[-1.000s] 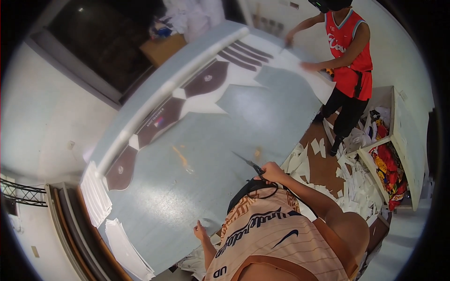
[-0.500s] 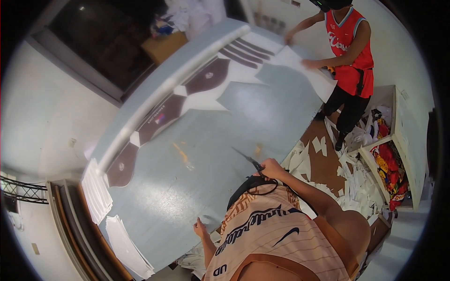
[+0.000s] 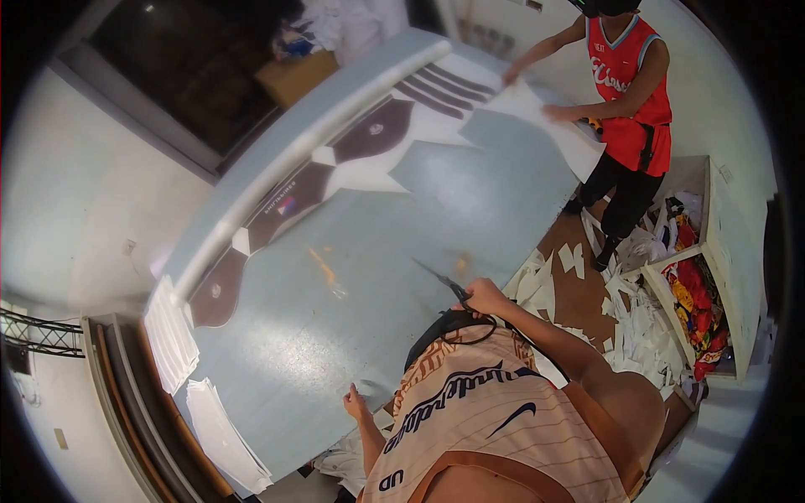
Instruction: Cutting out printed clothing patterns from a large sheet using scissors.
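Note:
My right hand (image 3: 485, 297) is closed round the dark handles of a pair of scissors (image 3: 453, 289), held in front of my waist over the near edge of the table. The blades point to the far left and touch no paper. My left hand (image 3: 358, 403) hangs at the table's near edge with a finger stretched out and nothing in it. Across the grey-blue table (image 3: 335, 251) lies a printed white sheet (image 3: 362, 174) with dark maroon shapes and strips, curving along the far side. The near part of this sheet is cut away in jagged outlines.
A co-worker (image 3: 629, 92) in a red sleeveless shirt stands at the far right, hands on the sheet's end. White stacks (image 3: 222, 436) lie at the table's left end. White scraps (image 3: 625, 335) cover the floor beside an open bin (image 3: 703, 310) of colourful cloth. A cardboard box (image 3: 295, 80) stands beyond the table.
The co-worker's far hand has shifted slightly along the sheet's end. My hands and the scissors have stayed nearly still.

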A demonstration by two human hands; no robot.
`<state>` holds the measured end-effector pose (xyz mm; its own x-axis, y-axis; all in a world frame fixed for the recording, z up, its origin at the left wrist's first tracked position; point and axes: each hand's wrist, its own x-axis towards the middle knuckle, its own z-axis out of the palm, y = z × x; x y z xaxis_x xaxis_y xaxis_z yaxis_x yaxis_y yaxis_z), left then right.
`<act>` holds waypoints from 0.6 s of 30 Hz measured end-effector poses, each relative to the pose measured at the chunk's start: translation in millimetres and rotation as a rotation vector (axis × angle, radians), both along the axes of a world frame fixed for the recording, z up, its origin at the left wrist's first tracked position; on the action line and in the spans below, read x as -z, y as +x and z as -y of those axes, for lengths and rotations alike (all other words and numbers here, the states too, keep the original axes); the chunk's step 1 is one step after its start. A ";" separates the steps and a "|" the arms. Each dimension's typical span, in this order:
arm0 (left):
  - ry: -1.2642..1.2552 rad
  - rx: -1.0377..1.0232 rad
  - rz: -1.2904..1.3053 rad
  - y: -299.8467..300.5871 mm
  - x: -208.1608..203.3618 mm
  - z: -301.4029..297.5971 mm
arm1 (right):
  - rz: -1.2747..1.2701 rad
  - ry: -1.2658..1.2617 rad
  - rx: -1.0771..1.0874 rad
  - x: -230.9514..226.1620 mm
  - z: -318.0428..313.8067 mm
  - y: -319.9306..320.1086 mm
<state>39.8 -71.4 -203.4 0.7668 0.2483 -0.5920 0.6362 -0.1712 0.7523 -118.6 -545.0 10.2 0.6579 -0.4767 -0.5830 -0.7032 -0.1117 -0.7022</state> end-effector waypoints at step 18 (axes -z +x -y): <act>0.151 0.044 0.019 6.8 8.0 -1.8 | 0.018 0.012 0.003 -9.7 -4.0 16.3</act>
<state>46.6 -69.6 -211.4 0.7894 0.2995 -0.5359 0.6117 -0.3108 0.7275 -102.2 -541.0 19.9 0.6669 -0.4716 -0.5768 -0.6906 -0.1006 -0.7162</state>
